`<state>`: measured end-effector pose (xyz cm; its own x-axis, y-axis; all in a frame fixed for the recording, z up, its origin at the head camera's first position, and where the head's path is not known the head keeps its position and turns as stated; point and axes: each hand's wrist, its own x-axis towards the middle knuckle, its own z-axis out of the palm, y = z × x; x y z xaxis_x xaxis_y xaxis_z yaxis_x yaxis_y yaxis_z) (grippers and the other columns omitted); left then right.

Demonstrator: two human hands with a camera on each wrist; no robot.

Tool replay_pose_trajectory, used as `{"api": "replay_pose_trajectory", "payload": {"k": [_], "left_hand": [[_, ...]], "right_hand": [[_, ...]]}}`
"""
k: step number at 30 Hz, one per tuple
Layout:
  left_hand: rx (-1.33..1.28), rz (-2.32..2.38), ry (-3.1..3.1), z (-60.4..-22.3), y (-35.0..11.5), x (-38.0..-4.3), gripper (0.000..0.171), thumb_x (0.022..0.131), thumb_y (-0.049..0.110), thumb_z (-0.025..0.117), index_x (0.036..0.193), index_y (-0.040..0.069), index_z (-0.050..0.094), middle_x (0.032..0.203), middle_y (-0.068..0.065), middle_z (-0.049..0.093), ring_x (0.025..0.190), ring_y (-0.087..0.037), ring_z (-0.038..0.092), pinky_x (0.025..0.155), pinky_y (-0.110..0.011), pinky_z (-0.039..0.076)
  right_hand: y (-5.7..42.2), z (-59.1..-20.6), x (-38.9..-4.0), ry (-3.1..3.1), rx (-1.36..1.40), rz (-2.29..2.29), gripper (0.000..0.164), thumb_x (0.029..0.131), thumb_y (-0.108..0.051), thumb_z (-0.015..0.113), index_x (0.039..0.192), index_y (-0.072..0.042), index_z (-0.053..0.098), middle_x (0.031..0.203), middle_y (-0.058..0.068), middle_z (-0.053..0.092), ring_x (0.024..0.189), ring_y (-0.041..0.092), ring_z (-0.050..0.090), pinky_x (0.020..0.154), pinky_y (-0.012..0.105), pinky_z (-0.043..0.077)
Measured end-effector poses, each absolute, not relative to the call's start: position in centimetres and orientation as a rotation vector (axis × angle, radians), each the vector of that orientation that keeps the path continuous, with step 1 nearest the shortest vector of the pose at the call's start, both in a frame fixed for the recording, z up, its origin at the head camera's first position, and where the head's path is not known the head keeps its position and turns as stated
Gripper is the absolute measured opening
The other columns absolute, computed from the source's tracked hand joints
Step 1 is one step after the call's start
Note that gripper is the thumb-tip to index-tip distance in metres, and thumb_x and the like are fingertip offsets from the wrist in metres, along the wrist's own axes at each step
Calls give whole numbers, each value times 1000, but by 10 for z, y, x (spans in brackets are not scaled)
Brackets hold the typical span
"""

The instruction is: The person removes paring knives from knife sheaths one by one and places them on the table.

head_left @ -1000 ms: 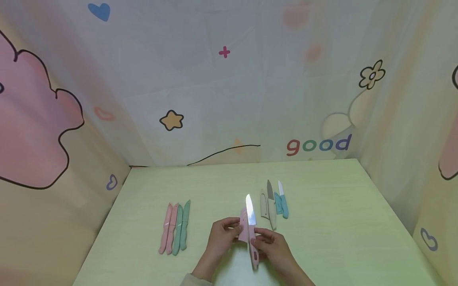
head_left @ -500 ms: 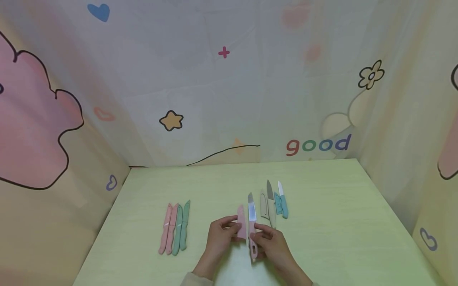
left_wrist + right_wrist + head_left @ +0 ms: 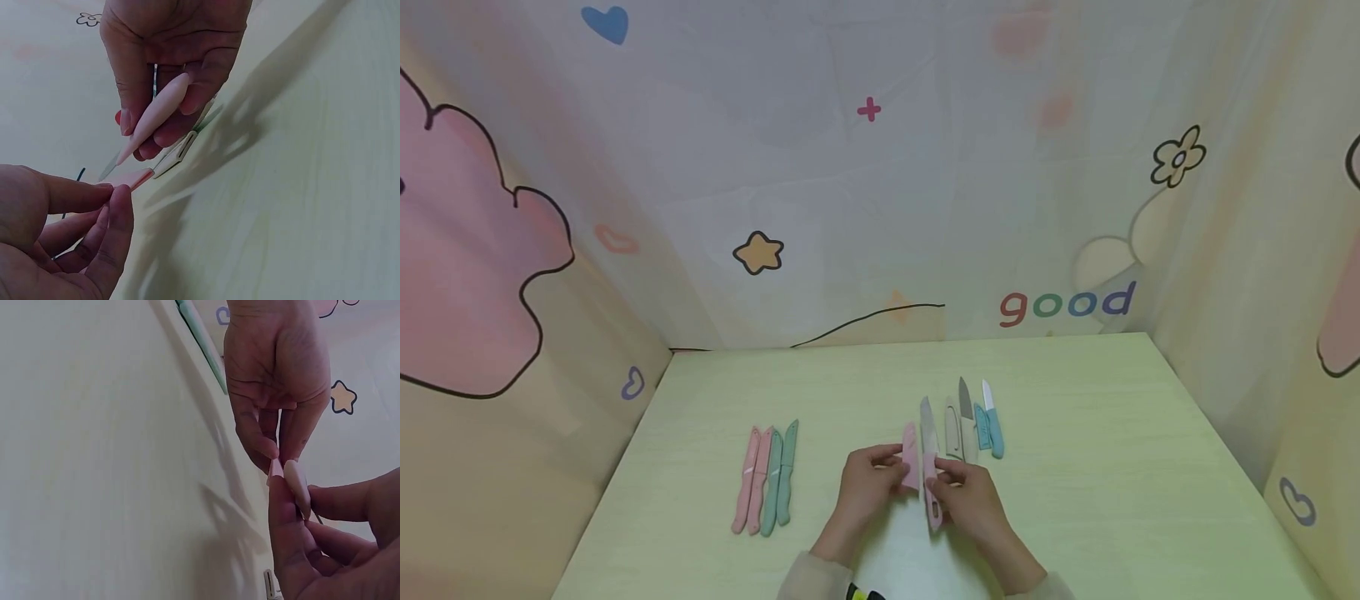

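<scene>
Over the middle of the table, my left hand (image 3: 867, 483) pinches a pink knife sheath (image 3: 910, 458) between thumb and fingers. My right hand (image 3: 976, 504) grips the handle of a pink knife (image 3: 932, 500), whose bare blade points toward the back wall. Sheath and knife run side by side, a narrow gap between them in the head view. From the left wrist, the knife's rounded handle (image 3: 156, 115) shows in the right hand, above the sheath (image 3: 142, 179). In the right wrist view the sheath (image 3: 275, 469) partly hides behind the right fingers.
Beyond my right hand lie a cream knife (image 3: 967, 429) beside its sheath (image 3: 953, 433), and a blue knife (image 3: 995, 429) beside its sheath (image 3: 982, 427). Two pink knives (image 3: 752, 483) and two green knives (image 3: 780, 479), all sheathed, lie in a row at left. A patterned curtain surrounds the table (image 3: 1112, 467).
Both hands have moved slightly away from me, taking the pink knife and sheath along. The gap between knife and sheath widened half a second ago and is now narrower again.
</scene>
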<state>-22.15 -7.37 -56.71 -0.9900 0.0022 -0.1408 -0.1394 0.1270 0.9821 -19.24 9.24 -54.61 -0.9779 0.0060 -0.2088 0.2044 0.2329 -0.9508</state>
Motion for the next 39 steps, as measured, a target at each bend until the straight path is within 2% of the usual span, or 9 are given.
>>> {"api": "replay_pose_trajectory", "payload": {"k": [11,18,25,34,37,39], "left_hand": [[-178,2001,2299,-565,-68,-238,25,85,3,70,110,2,70,85,-11,68,65,-23,67,62,-33,62],[-195,1927,2388,-562,-65,-249,26,85,5,71,110,1,70,83,-9,70,62,-19,66,60,-29,61],[-221,1870,2442,-561,-61,-261,26,82,4,71,108,0,71,83,-9,72,61,-18,66,58,-29,60],[-230,1778,2536,-567,-56,-275,26,80,3,71,106,-1,71,78,-6,72,53,-12,63,49,-22,55],[-223,1717,2602,-567,-54,-277,25,80,3,71,105,-1,72,76,-5,72,51,-10,61,47,-21,53],[-222,1670,2648,-568,-53,-278,25,79,4,71,104,0,72,75,-4,72,51,-9,60,47,-22,52]], "right_hand": [[92,-542,-212,2492,144,-1740,35,88,-3,65,122,5,62,88,12,63,61,15,58,49,30,58],[90,-543,-224,2625,138,-1636,32,87,-5,67,118,5,65,81,9,65,54,13,57,46,25,50],[85,-545,-233,2734,164,-1492,32,87,-9,68,116,5,66,84,11,67,58,12,58,48,25,52],[80,-548,-239,2938,78,-1253,31,86,-11,69,113,3,69,87,12,72,76,20,62,65,41,57],[79,-551,-241,2975,27,-1201,18,86,-9,68,101,-1,73,79,9,71,67,20,59,55,37,53],[77,-553,-242,3002,3,-1174,6,86,-8,68,85,-4,73,70,7,67,61,19,54,48,32,45]]}}
